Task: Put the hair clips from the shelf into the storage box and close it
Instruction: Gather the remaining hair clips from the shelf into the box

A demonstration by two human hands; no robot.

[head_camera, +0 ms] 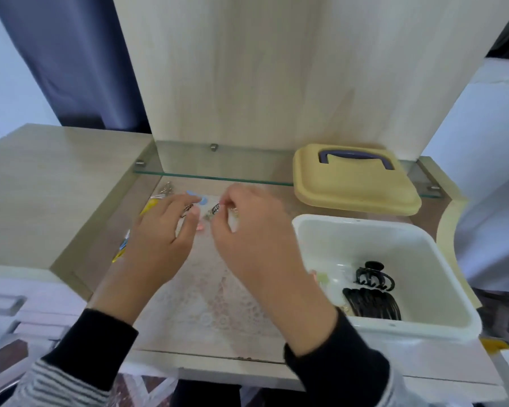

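Several small hair clips lie on the lace mat at the shelf's back left: a blue clip [196,198], a yellow clip [148,207], silver clips [166,188], a pink clip [200,227], and blue and yellow ones [121,248] by the left wall. My left hand [159,239] reaches over them with fairly straight fingers, its tips touching a dark wire clip [186,210]. My right hand [247,239] pinches a small black claw clip [215,207] at its fingertips. The white storage box [306,230] stands open at the right, holding a black claw clip [373,276] and black comb clips [370,304].
The box's yellow lid [356,186] with a purple handle lies on the glass shelf [218,174] behind the box. A wooden side panel [56,186] bounds the recess on the left. The lace mat [212,304] covers the surface between my forearms.
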